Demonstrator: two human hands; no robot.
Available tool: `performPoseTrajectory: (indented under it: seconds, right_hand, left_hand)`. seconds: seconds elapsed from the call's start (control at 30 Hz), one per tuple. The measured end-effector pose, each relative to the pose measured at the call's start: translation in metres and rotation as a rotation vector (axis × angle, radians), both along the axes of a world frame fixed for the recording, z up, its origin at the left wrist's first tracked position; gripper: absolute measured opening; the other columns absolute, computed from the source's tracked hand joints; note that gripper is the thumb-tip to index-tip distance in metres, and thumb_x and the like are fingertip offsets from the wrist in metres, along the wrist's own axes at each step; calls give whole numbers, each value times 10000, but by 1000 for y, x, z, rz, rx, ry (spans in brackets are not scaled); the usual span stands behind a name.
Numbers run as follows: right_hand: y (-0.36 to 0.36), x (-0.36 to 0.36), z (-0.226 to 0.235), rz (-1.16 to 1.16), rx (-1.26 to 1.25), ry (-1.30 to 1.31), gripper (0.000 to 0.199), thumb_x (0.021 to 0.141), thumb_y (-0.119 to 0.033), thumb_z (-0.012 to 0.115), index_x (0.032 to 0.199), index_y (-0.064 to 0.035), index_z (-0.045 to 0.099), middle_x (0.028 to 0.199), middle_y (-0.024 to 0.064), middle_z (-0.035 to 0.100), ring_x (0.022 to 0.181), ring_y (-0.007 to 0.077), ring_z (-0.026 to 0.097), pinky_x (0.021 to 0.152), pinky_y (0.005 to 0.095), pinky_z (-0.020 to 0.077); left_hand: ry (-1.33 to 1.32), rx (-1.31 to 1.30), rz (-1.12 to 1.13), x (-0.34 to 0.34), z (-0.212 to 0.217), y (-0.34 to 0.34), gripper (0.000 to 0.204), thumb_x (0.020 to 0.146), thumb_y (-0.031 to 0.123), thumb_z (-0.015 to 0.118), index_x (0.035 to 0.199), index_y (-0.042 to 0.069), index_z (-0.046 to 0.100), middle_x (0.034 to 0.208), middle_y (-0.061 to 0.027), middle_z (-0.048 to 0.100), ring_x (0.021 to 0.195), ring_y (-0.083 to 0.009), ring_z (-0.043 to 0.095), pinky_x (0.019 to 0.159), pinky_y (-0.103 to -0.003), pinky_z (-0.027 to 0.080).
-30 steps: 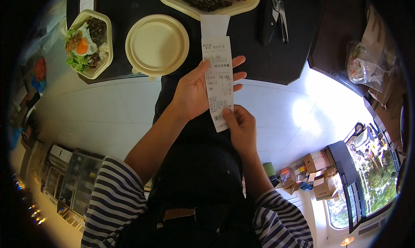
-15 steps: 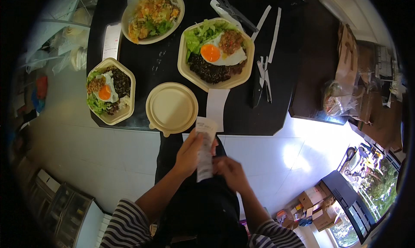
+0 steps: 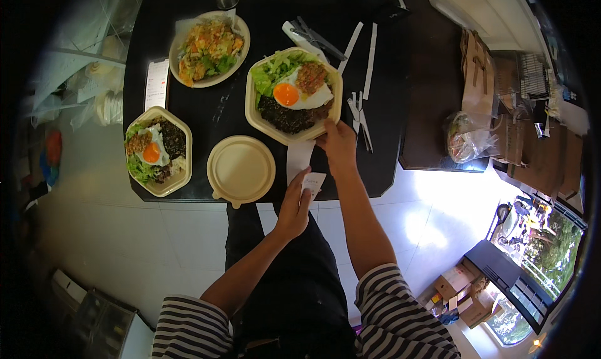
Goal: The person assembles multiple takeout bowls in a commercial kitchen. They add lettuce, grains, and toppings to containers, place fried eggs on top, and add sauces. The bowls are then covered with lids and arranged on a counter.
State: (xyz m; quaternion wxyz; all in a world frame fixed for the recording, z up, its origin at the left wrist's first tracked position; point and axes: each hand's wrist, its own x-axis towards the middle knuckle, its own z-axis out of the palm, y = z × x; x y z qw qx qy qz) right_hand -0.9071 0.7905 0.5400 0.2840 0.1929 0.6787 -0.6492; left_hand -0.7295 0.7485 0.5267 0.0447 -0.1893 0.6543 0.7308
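My left hand [image 3: 293, 210] is closed on a folded paper receipt [image 3: 313, 185] over the table's near edge. At the lower right rim of the large food bowl [image 3: 253, 118], my right hand [image 3: 339, 147] grips the edge with its thumb on top. The bowl carries lettuce, a fried egg [image 3: 319, 100], minced topping and dark seed-covered meat. A white paper strip [image 3: 299, 162] pokes out from under its near side, between my hands. Left of it lies a round beige lid [image 3: 241, 169] with tabs.
A smaller octagonal bowl [image 3: 188, 147] with egg and greens sits at left. Behind it are a lit phone [image 3: 156, 87] and a round bowl of salad [image 3: 246, 46]. White strips [image 3: 370, 61] and a black-and-white tool [image 3: 362, 118] lie right. Bagged food [image 3: 466, 140] stands farther right.
My right hand has left the receipt and moved up to the large bowl's rim. The left hand keeps the receipt, now more folded, and has moved toward the table. The view has shifted.
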Motion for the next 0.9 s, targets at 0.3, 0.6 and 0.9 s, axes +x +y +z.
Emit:
performPoseTrajectory:
  seconds: [0.3, 0.6, 0.9]
  right_hand:
    - [48, -16, -8, -83, -19, 122, 277, 957, -200, 501, 1029, 61, 556, 962, 140, 634, 820, 211, 663, 731, 325, 577]
    - [126, -91, 2, -83, 83, 202, 326, 965, -223, 507, 1063, 82, 564, 928, 127, 632, 800, 182, 652, 716, 285, 564]
    - [130, 5, 25, -23, 283, 293, 411, 946, -237, 557, 1257, 23, 491, 1060, 142, 624, 945, 214, 609, 818, 319, 495]
  left_hand:
    - [125, -415, -104, -3, 1, 4, 212, 967, 78, 396, 913, -71, 536, 1486, -253, 252, 1376, -442, 221, 1115, -455, 234]
    - [55, -394, -45, -27, 14, -2, 432, 988, 116, 375, 1372, -79, 348, 1459, -226, 326, 1377, -377, 270, 1125, -398, 227]
    - [-226, 139, 167, -150, 18, 59, 345, 955, 285, 507, 1009, -50, 570, 906, -194, 604, 826, -275, 611, 732, -354, 477]
